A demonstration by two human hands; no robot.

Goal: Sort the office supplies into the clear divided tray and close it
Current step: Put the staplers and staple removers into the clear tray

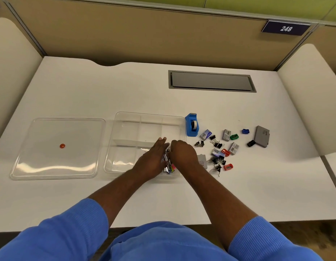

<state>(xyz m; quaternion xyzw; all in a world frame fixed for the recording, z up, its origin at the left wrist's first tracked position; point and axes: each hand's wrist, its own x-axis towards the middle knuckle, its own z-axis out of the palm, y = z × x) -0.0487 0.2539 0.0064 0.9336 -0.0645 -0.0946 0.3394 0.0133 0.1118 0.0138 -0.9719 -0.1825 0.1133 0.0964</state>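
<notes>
The clear divided tray (125, 129) lies open mid-table, its clear lid (56, 162) with a red knob (62, 146) flat to its left. My left hand (154, 157) and my right hand (182, 153) meet over the tray's front right compartment, cupped around a bunch of coloured binder clips (168, 165). More black binder clips (216, 162), small staple boxes (233, 148), red sharpeners (228, 167) and a blue tape dispenser (191, 125) lie loose on the table right of the tray.
Further right sit a green sharpener (234, 136), a blue sharpener (245, 131), a grey stamp pad (261, 136) and a small black cylinder (251, 143). A grey cable hatch (210, 81) is set into the desk behind. Partition walls enclose the desk.
</notes>
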